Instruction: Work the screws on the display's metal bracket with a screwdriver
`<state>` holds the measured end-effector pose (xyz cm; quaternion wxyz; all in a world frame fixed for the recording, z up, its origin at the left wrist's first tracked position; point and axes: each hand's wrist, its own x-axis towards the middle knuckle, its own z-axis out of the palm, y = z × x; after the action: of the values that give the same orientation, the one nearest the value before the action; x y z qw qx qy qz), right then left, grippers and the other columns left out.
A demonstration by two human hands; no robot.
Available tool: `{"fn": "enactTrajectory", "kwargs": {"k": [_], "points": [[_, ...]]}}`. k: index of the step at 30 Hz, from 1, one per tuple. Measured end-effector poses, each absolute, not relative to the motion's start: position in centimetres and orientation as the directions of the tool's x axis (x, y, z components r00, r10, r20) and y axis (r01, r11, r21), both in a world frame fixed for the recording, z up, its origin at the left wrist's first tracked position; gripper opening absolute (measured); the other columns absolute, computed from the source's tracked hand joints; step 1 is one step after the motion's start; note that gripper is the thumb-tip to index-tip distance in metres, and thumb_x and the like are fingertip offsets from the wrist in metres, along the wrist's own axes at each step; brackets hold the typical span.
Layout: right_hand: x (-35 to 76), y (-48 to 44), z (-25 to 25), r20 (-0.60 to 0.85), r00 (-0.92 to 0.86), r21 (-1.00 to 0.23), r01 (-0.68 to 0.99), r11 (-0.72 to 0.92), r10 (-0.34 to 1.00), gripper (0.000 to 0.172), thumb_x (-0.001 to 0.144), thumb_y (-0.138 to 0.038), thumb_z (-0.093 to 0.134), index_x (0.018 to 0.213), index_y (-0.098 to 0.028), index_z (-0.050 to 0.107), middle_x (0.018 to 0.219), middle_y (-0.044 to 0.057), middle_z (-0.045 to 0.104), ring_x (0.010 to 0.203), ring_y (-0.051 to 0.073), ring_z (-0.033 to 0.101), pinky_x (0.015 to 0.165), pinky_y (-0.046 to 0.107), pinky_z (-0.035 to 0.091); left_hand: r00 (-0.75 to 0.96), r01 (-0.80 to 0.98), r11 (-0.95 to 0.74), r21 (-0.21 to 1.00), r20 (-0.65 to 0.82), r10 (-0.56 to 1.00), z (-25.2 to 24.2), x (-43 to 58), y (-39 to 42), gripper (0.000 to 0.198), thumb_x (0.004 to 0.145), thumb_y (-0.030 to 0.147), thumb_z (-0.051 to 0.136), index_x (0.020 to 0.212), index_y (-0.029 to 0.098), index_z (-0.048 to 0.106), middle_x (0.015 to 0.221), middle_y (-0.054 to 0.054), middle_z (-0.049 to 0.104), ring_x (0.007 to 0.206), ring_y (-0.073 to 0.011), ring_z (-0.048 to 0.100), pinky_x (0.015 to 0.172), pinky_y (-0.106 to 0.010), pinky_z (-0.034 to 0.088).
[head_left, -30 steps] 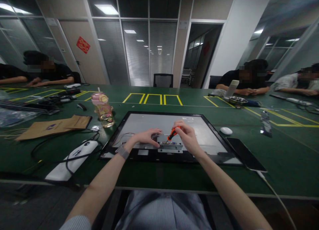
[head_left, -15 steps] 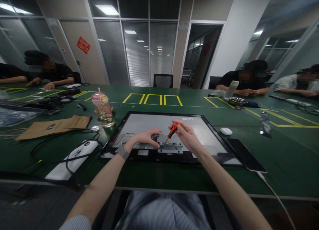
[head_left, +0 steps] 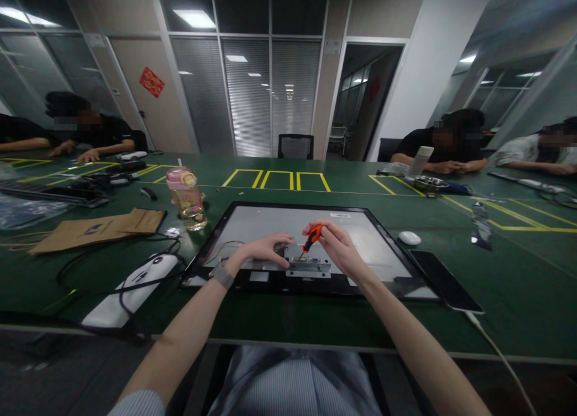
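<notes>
An orange-and-black screwdriver is pinched in my right hand, its shaft slanting down to the left. Its tip meets the left part of a metal bracket with connectors in it, on the near edge of a flat display panel. On the other side, my left hand rests over the panel, thumb and fingers apart. That thumb lies against or right beside the bracket's left end; contact is hard to tell. Under the fingers a small dark part is mostly hidden.
Left of the panel are a pink-lidded bottle, a brown paper bag and a white power strip with black cables. To the right lie a white case and a phone with its cable. Several people sit along the green table.
The screwdriver's handle has turned slightly in my right hand, whose fingers have shifted a little. My left hand looks unmoved.
</notes>
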<state>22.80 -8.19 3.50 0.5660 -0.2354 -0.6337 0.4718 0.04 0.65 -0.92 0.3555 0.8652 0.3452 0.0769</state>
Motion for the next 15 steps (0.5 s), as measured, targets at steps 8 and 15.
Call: {"fn": "enactTrajectory", "kwargs": {"k": [8,15], "points": [[23.7,-8.2,4.0,0.612,-0.237,-0.765,0.062,0.641,0.754,0.026,0.088,-0.038,0.057,0.111,-0.028,0.066,0.116,0.007,0.055,0.114,0.024,0.052,0.099,0.041,0.041,0.735,0.572,-0.492,0.657,-0.143,0.663,-0.4,0.1,0.2,0.083,0.060,0.054,0.076,0.134,0.029,0.046,0.152,-0.003,0.030,0.144,-0.0282,0.015,0.118,-0.045,0.012],[23.4,-7.9,3.3,0.624,-0.174,-0.759,0.098,0.644,0.762,0.032,0.087,-0.033,0.060,0.119,-0.028,0.062,0.099,0.005,0.063,0.094,0.020,0.061,0.088,0.040,0.049,0.720,0.593,-0.475,0.651,-0.164,0.674,0.1,0.3,-0.1,0.084,0.060,0.055,0.076,0.134,0.029,0.046,0.153,-0.003,0.028,0.143,-0.0307,0.015,0.117,-0.046,0.014]]}}
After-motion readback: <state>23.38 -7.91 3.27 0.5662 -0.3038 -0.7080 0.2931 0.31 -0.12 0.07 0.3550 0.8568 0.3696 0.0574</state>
